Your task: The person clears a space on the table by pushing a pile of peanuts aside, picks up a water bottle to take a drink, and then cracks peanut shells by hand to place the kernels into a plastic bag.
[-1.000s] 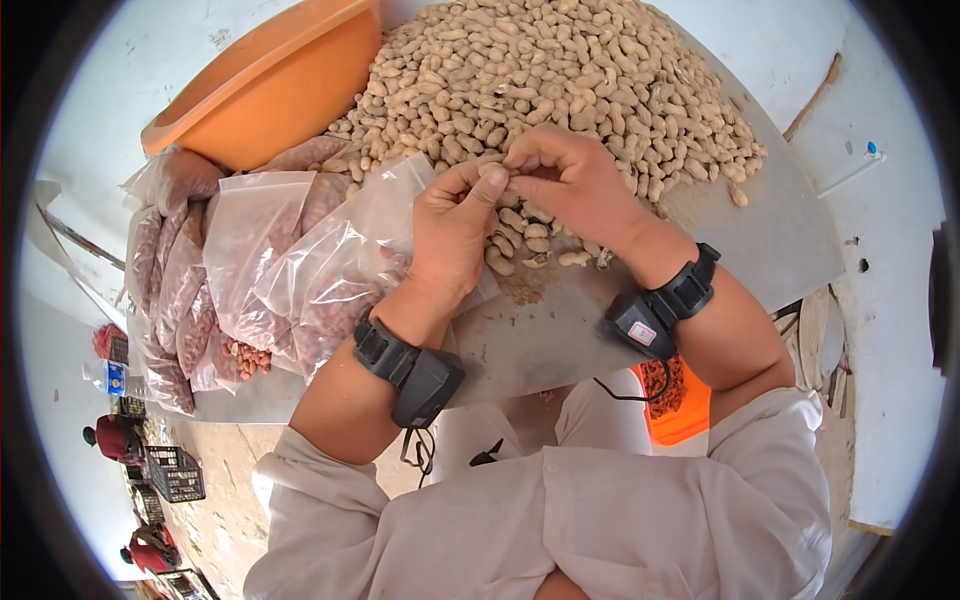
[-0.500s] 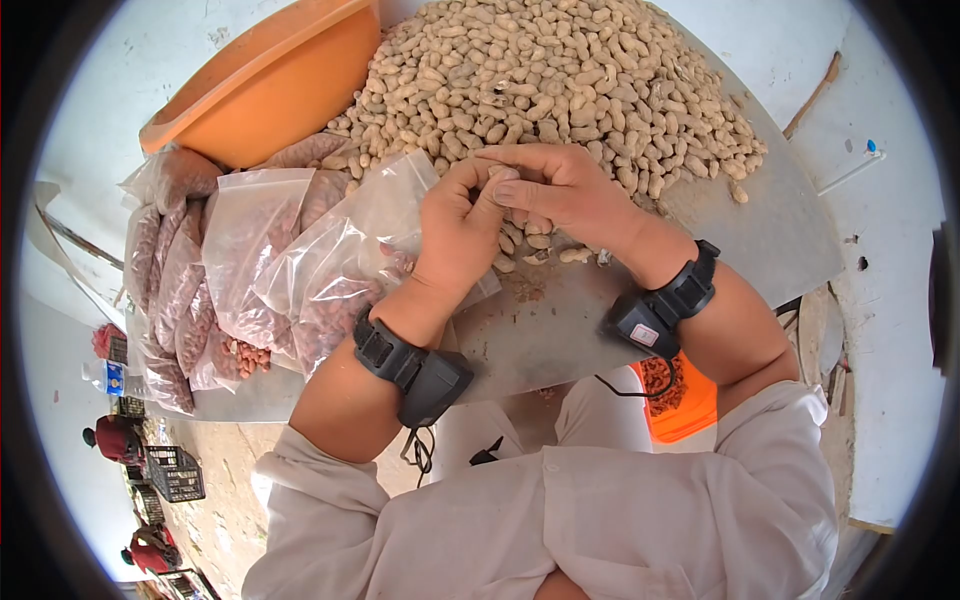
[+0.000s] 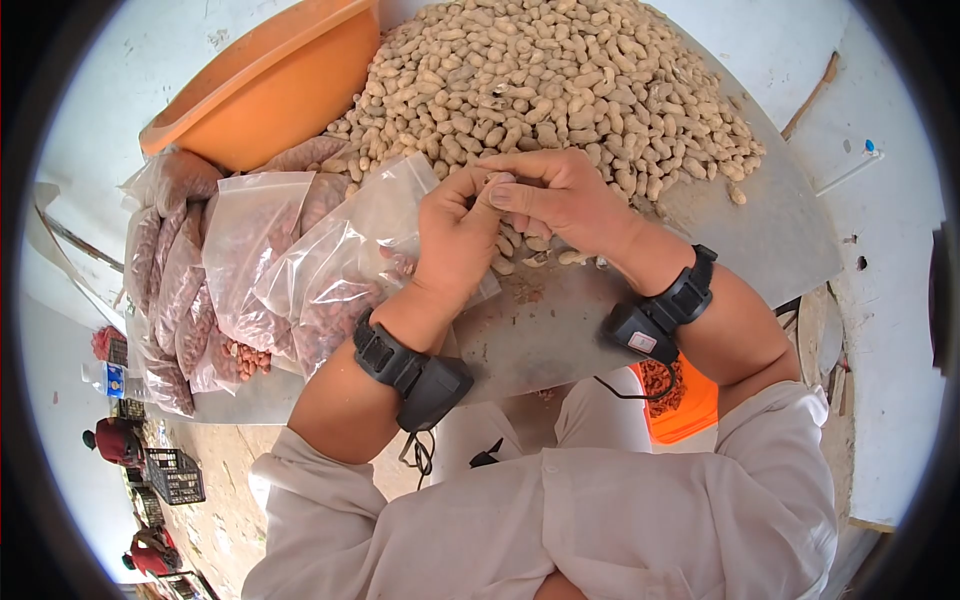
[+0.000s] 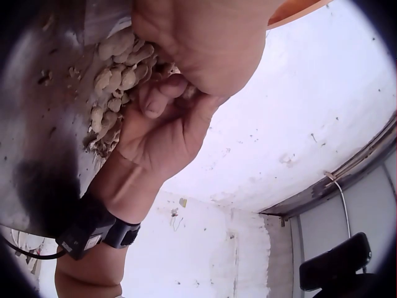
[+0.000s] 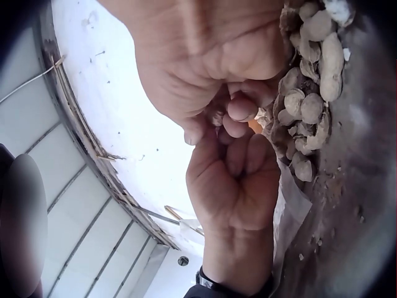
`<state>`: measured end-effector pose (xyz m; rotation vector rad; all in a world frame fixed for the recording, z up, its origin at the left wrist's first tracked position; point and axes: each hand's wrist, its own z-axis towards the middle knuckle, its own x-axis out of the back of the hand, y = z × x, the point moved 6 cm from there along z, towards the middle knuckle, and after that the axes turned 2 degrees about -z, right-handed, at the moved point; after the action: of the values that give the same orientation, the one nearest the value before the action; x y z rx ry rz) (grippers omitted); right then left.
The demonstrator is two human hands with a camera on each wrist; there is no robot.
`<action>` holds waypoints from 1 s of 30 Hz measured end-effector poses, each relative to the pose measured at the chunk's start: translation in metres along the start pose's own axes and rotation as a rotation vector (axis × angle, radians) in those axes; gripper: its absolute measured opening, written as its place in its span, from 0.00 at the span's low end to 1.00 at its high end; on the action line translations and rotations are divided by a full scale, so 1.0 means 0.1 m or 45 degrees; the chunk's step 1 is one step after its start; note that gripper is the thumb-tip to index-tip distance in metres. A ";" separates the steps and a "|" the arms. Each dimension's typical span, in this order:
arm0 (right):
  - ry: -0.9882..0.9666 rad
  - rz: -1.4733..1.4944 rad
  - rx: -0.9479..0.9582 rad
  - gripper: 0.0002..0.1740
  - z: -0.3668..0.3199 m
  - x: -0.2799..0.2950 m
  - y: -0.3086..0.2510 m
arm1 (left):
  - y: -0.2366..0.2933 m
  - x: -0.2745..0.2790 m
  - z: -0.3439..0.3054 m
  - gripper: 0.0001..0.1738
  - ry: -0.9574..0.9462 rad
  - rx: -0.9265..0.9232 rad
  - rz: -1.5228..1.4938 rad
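Right, head view first: the left hand [image 3: 455, 240] and right hand [image 3: 565, 195] meet at the near edge of the peanut heap [image 3: 560, 80]. Their fingers are pressed tip to tip, hiding what they hold. An open plastic bag [image 3: 340, 250] lies on the worktop [image 3: 740, 240] just beside the left hand, likely for an easy drop. Over to the left wrist: the right thumb curls in under the left palm. Now the right wrist: both sets of fingers are clamped on one peanut [image 5: 217, 117], bracing it from two sides above loose shells [image 5: 307, 108].
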<state>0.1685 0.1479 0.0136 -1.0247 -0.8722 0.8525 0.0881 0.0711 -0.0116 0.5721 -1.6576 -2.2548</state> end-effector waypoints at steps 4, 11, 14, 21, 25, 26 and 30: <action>-0.093 0.048 -0.040 0.19 -0.01 -0.01 -0.02 | -0.02 -0.04 0.05 0.12 0.013 0.107 -0.156; -0.209 -0.131 -0.126 0.17 -0.01 0.06 -0.01 | -0.06 -0.01 0.05 0.16 -0.052 0.211 -0.186; -0.045 -0.232 -0.078 0.16 -0.02 0.01 -0.03 | -0.11 0.01 0.07 0.15 0.003 0.188 -0.189; 0.158 -0.192 0.047 0.17 -0.03 -0.04 0.02 | -0.08 -0.06 0.05 0.14 0.080 0.147 -0.337; 0.168 0.034 0.011 0.18 -0.03 -0.07 0.06 | -0.07 -0.04 0.05 0.14 0.067 0.162 -0.420; 0.158 0.096 0.013 0.18 -0.03 -0.08 0.08 | -0.05 -0.05 0.05 0.14 0.052 0.159 -0.423; 0.103 0.339 -0.064 0.18 -0.03 -0.10 0.11 | 0.01 -0.09 0.03 0.14 0.055 0.169 -0.443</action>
<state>0.1655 0.1413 0.0010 -1.2297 -0.7005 1.0084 0.0949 0.0773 -0.0089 1.0044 -1.8129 -2.3508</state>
